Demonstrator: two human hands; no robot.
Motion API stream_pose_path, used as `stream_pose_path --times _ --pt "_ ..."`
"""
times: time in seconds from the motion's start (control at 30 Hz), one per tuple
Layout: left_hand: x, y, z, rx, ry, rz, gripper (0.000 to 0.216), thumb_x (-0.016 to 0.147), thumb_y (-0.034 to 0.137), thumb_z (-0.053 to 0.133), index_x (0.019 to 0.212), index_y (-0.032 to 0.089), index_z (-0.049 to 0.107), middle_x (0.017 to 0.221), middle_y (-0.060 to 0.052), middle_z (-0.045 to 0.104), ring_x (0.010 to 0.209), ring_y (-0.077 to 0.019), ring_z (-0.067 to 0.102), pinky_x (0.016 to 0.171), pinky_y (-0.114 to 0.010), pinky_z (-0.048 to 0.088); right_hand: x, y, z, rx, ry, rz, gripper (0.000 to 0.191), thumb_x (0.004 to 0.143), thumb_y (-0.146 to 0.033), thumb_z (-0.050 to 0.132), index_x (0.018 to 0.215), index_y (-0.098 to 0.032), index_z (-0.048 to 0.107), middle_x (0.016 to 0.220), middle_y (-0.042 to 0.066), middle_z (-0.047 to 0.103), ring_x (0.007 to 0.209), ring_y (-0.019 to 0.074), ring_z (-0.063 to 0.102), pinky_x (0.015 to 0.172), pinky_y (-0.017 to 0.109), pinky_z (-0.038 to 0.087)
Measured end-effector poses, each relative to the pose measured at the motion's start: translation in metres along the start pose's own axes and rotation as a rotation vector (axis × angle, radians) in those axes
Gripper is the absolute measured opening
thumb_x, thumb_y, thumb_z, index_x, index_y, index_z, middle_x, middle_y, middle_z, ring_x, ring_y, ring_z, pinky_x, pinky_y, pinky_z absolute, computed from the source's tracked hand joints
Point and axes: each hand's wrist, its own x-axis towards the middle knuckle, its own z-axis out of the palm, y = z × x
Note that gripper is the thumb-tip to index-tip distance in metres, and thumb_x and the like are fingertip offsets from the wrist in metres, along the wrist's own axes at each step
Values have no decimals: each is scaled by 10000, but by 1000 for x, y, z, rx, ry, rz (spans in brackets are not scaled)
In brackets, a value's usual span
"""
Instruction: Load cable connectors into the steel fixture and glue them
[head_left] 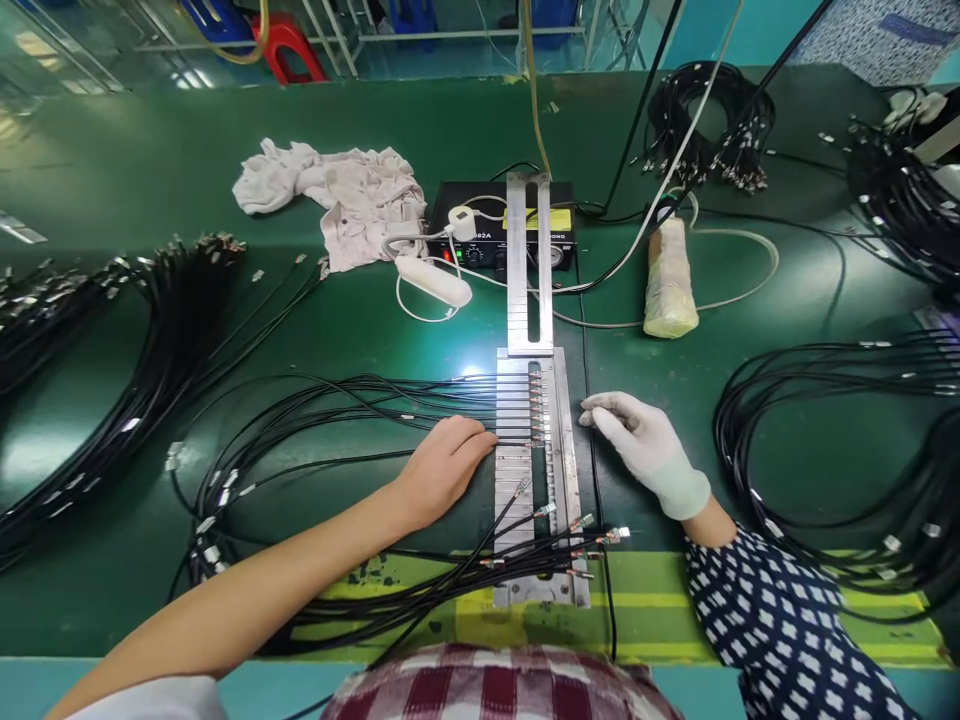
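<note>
My left hand [442, 470] is bare and its fingers are closed on a black cable [337, 462], at the left edge of a slotted metal fixture [514, 480]. That cable's end lies across the fixture. Above it, several more black cables [450, 400] lie side by side in the slots, with their small metal-tipped ends [535, 395] in a row. Right of the fixture is my right hand [637, 445] in a white glove, fingertips drawn together with nothing visible in them. Loose cable ends [577, 525] lie over the fixture's lower part.
A metal slide plate [517, 290] extends behind the fixture, before a black control box [487, 200]. A small white lamp [433, 281], crumpled cloth [371, 195] and a wrapped bottle [669, 280] stand nearby. Cable bundles lie left [172, 310] and right [739, 430].
</note>
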Motion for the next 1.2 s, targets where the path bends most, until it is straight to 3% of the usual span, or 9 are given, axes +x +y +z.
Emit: stream_pose_path --times 0.37,0.83,1.2 --pt "-2 -11 -6 -69 -23 43 190 992 111 491 1154 156 580 985 -87 636 869 -169 550 767 -287 474 0 -2 -1 -88 2 -6 249 975 -416 561 1027 -220 707 994 46 761 908 223 722 870 353 544" --pt "13 -7 -11 97 -134 219 253 1016 113 381 1136 129 603 942 -98 611 831 -186 528 739 -306 437 0 -4 -1 -81 -7 -13 223 976 -393 556 1026 -232 700 1019 37 761 944 227 722 845 349 554" --pt "23 0 -17 191 -101 298 228 1005 90 393 1118 113 589 892 -94 638 798 -182 559 689 -304 467 1 -6 -3 -114 -17 -24 228 982 -404 550 1021 -238 702 1024 31 763 934 228 722 875 351 542"
